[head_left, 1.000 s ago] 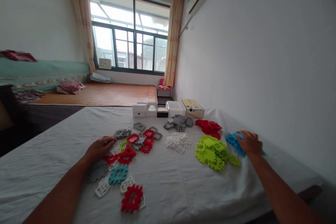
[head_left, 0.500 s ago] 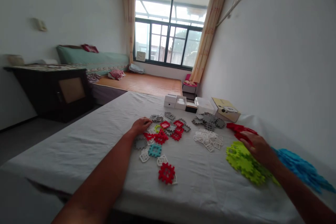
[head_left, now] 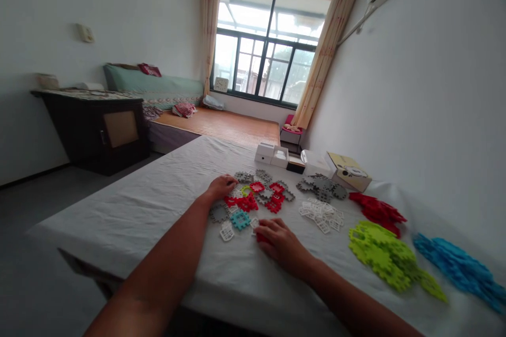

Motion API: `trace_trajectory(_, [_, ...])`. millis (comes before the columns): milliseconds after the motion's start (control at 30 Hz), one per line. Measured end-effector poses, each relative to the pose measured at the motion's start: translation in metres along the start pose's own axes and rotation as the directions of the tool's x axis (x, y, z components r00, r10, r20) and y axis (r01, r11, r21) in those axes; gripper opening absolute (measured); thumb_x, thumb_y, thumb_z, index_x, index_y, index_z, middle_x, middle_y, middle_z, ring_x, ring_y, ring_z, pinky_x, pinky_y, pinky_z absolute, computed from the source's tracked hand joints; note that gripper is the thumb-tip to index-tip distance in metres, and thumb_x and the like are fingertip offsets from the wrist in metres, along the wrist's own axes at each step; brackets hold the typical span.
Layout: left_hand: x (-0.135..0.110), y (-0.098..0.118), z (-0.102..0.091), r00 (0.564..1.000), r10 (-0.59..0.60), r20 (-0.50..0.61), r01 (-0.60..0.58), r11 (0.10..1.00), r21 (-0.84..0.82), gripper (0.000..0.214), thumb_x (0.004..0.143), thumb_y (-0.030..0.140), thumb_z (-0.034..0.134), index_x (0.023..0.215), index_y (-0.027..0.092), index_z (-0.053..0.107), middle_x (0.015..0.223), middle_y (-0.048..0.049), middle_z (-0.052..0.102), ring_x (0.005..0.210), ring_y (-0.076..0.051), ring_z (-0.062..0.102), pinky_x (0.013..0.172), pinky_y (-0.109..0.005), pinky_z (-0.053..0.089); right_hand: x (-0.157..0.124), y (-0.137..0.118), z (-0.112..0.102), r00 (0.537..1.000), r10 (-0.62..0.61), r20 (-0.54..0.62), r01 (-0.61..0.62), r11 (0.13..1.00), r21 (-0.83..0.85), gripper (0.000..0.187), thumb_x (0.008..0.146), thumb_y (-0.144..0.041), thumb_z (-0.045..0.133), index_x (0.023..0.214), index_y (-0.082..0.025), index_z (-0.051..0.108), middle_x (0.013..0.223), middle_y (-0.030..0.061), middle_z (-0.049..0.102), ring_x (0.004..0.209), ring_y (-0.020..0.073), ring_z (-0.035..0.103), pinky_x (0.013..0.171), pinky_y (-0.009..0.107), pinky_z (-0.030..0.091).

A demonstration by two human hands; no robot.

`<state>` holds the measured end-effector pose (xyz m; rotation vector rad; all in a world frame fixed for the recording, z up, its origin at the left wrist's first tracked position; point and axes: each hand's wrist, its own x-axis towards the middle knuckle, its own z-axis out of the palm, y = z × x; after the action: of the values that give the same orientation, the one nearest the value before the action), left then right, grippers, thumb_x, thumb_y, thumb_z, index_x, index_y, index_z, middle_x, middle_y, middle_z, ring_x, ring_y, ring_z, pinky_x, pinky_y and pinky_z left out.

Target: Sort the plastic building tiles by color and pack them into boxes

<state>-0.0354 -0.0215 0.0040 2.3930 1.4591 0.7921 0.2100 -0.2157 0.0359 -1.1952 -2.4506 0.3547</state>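
My right hand (head_left: 282,245) is over the near end of the mixed pile, fingers bent down round a red interlocking plastic tile (head_left: 262,238), which they mostly cover. My left hand (head_left: 222,187) rests at the pile's left edge with curled fingers; what they hold, if anything, is hidden. Between the hands lie a turquoise square tile (head_left: 241,219), a white lattice piece (head_left: 226,231), red toothed tiles (head_left: 247,201) and a dark grey tile (head_left: 219,213). More grey tiles (head_left: 244,176) lie just beyond my left fingers.
Sorted heaps lie to the right: grey (head_left: 322,186), white (head_left: 322,214), red (head_left: 377,211), lime green (head_left: 389,255) and blue (head_left: 458,263). Small boxes (head_left: 280,156) and a yellow box (head_left: 350,171) line the far edge of the cloth-covered table (head_left: 166,189).
My right hand has moved left from the red heap to the red tile near the table's front. My left hand stays at the pile's edge. The view has shifted slightly left.
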Motion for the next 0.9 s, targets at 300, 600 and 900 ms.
trace_trajectory(300, [0.002,-0.001,-0.005,1.000,0.019,0.007,-0.019,1.000,-0.004,0.033,0.078,0.035,0.044,0.092,0.023,0.070,0.102,-0.0024,0.068,0.096,-0.017,0.061,0.086,-0.022,0.043,-0.009,0.036,-0.043,0.982,0.152,-0.113,-0.110,0.944,0.312,0.035,0.080,-0.032,0.054,0.114,-0.025,0.057,0.108,0.0042,0.063,0.093,0.0161,0.060,0.078,0.030,0.052])
trace_trajectory(600, [0.007,-0.005,-0.005,0.999,-0.033,0.028,0.034,0.999,-0.028,0.036,0.077,0.045,0.044,0.092,0.025,0.070,0.105,-0.0012,0.068,0.099,-0.019,0.059,0.089,-0.023,0.042,-0.091,0.265,-0.165,0.644,0.512,-0.568,-0.686,0.716,-0.133,0.042,0.078,-0.047,0.051,0.109,-0.020,0.059,0.101,0.0088,0.068,0.088,0.0217,0.064,0.078,0.033,0.049])
trace_trajectory(900, [0.008,-0.006,-0.004,0.998,-0.062,0.022,0.064,0.995,-0.072,0.037,0.076,0.048,0.045,0.092,0.025,0.070,0.103,-0.0012,0.068,0.098,-0.019,0.059,0.089,-0.025,0.043,-0.113,0.327,-0.179,0.515,0.581,-0.630,-0.843,0.477,-0.249,0.037,0.082,-0.039,0.044,0.099,-0.013,0.065,0.106,0.0178,0.065,0.099,0.0329,0.057,0.086,0.046,0.042])
